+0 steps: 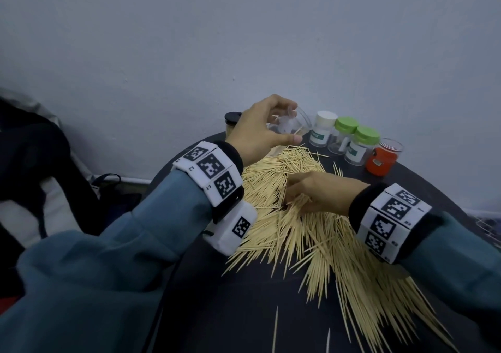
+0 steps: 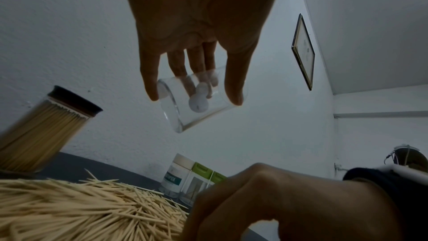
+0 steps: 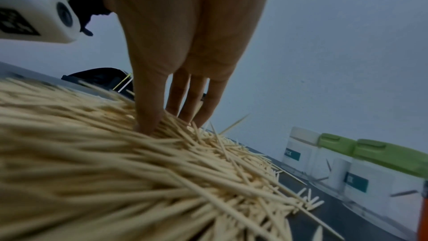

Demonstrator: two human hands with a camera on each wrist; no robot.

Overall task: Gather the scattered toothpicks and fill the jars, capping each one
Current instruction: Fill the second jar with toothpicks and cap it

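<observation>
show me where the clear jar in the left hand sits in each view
Head: clear jar in the left hand, upper middle, above the far end of the toothpick pile.
Left wrist: centre, tilted, gripped by the fingers.
Right wrist: not in it.
Shared landmark: white-capped jar, beside the green-lidded jars in all three.
</observation>
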